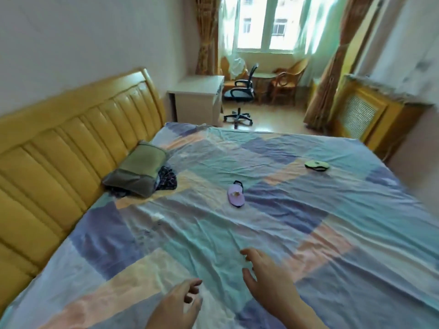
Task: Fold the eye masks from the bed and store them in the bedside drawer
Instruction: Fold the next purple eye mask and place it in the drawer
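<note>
A purple eye mask [235,195] with a black strap lies near the middle of the bed [297,233]. A green eye mask [317,165] with black edging lies farther off, toward the bed's far right side. My left hand [177,302] hovers low over the near part of the sheet, fingers loosely apart and empty. My right hand [268,279] reaches forward beside it, fingers spread, holding nothing. Both hands are well short of the purple mask. No drawer is in sight.
A green pillow [137,169] on dark patterned cloth rests against the yellow headboard [71,143] at left. Beyond the bed stand a white desk [197,98], a black office chair [240,96], a wooden chair [287,81] and a radiator cover [370,115].
</note>
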